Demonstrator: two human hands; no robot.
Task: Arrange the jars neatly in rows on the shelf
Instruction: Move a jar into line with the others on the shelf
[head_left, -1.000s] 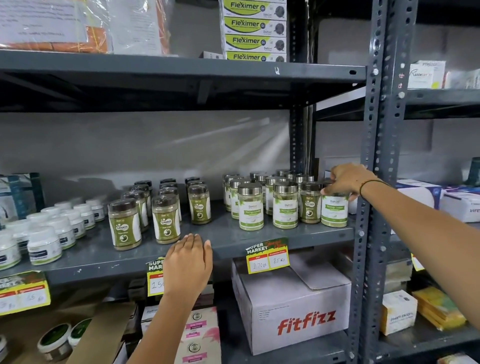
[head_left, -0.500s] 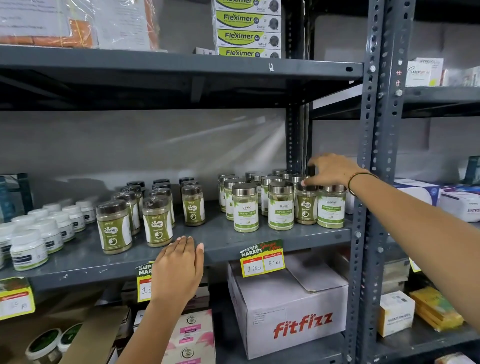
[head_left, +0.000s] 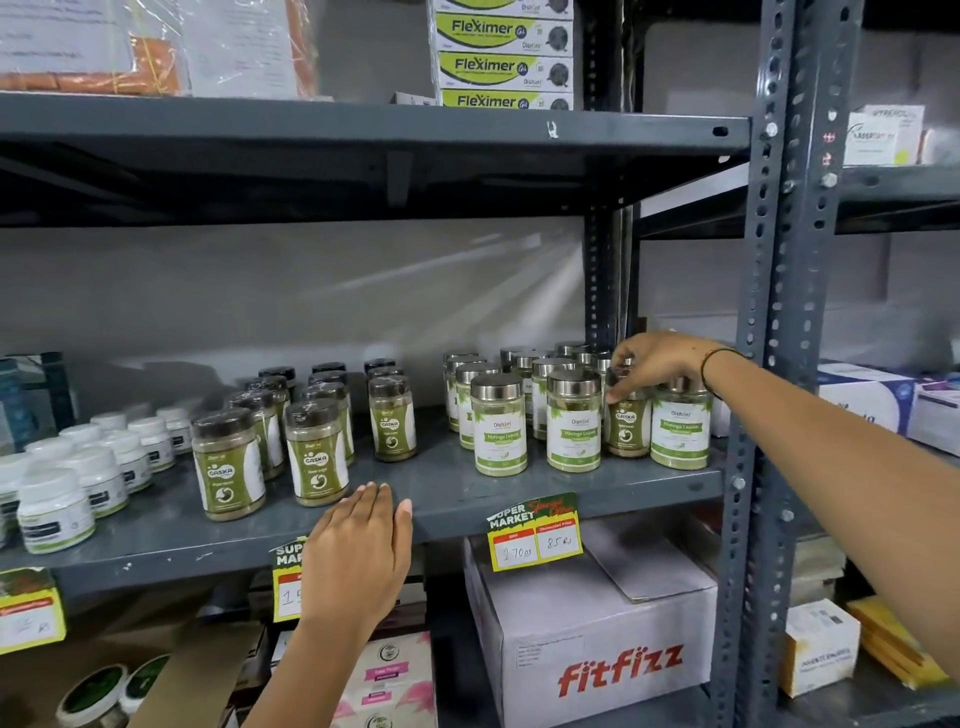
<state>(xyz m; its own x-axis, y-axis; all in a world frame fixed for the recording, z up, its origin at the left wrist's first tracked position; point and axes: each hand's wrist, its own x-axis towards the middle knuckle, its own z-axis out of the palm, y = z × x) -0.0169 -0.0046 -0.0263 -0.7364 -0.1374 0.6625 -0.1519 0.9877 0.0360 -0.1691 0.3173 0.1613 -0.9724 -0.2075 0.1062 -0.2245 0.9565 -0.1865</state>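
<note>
On the grey middle shelf (head_left: 457, 491), dark-lidded Gaska jars (head_left: 317, 457) stand in rows at centre left. Silver-lidded Moringa jars (head_left: 500, 427) stand in rows at centre right. One dark-lidded Gaska jar (head_left: 627, 427) stands among the Moringa jars, between two front ones. My right hand (head_left: 655, 364) reaches in from the right and grips the lid of that stray Gaska jar with its fingertips. My left hand (head_left: 363, 545) rests flat, fingers together, on the shelf's front edge below the Gaska rows, holding nothing.
Small white-lidded tubs (head_left: 54, 506) fill the shelf's left end. A perforated steel upright (head_left: 769, 364) stands just right of the Moringa jars. A Fitfizz carton (head_left: 597, 639) sits below, with yellow price tags (head_left: 535, 532) on the edge. Fleximer boxes (head_left: 504, 57) stack on the upper shelf.
My right hand left the front right Moringa jar, moved left and settled on the lid of the stray Gaska jar. The left hand stayed on the shelf edge.
</note>
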